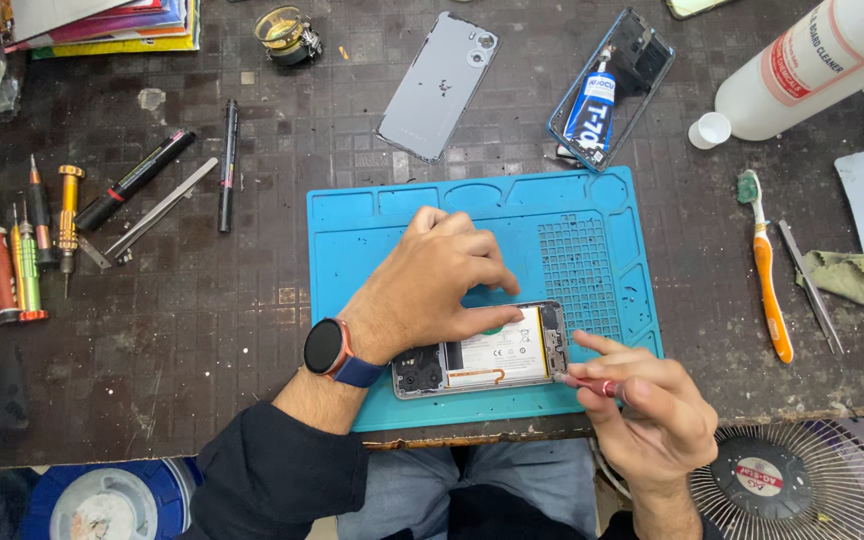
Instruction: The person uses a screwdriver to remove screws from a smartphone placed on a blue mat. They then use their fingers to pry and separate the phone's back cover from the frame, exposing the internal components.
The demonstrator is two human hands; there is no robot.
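An opened phone [497, 355] with its battery showing lies near the front of a blue repair mat [572, 230]. My left hand [432, 285], with a watch on the wrist, rests on the phone's upper edge and pins it down with the fingertips. My right hand [652, 415] grips a small red-handled screwdriver [592, 385], whose tip touches the phone's right end.
The phone's grey back cover [439, 85] and a clear case holding a glue tube [607, 90] lie behind the mat. Several screwdrivers [27, 250], pens and a metal pry tool sit at left. A white bottle [812, 60], an orange toothbrush [767, 270], tweezers and a green cloth are at right. A fan [802, 490] stands below the table edge.
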